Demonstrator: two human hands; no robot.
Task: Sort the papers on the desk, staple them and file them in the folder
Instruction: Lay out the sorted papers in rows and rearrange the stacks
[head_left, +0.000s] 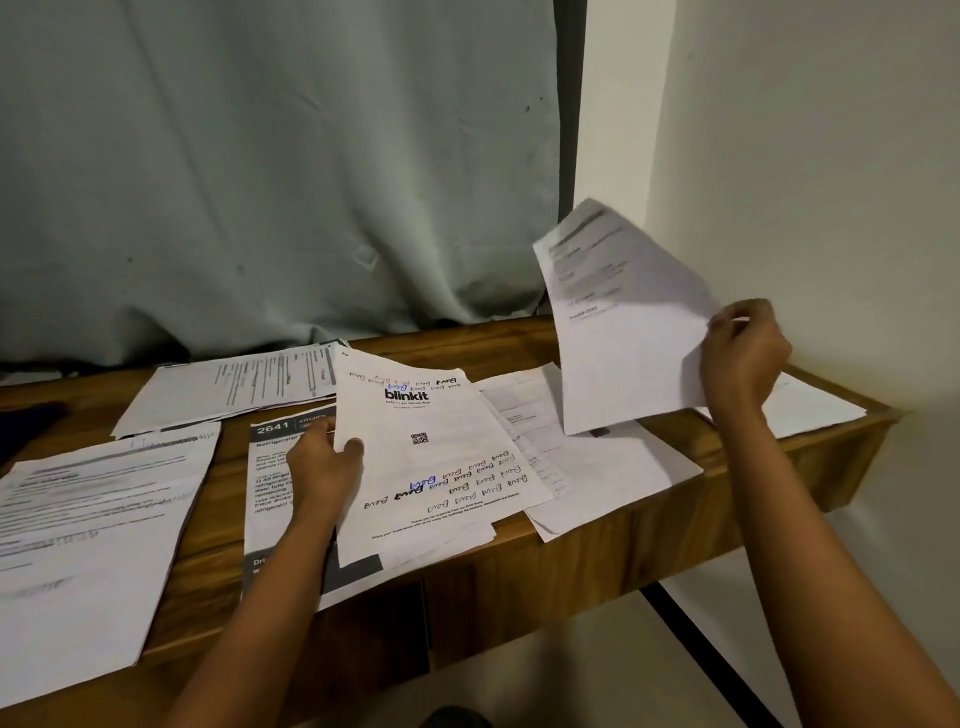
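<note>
I read "blinkit" above a QR code (420, 438) on the middle sheet (441, 478); the dark-headed sheet (270, 499) beside it shows "2641" and "KITCHEN". The raised sheet (623, 343) is too blurred to read.

Our left hand (324, 470) grips a white paper sheet printed "blinkit" (441, 467), over the brown wooden desk (571, 556); up to that sheet's right, our right hand (743, 358) pinches a blurred white page (623, 343).

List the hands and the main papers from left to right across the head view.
From the left: near-left printed sheet → left hand → blinkit sheet → lifted sheet → right hand → far-right sheet.
</note>
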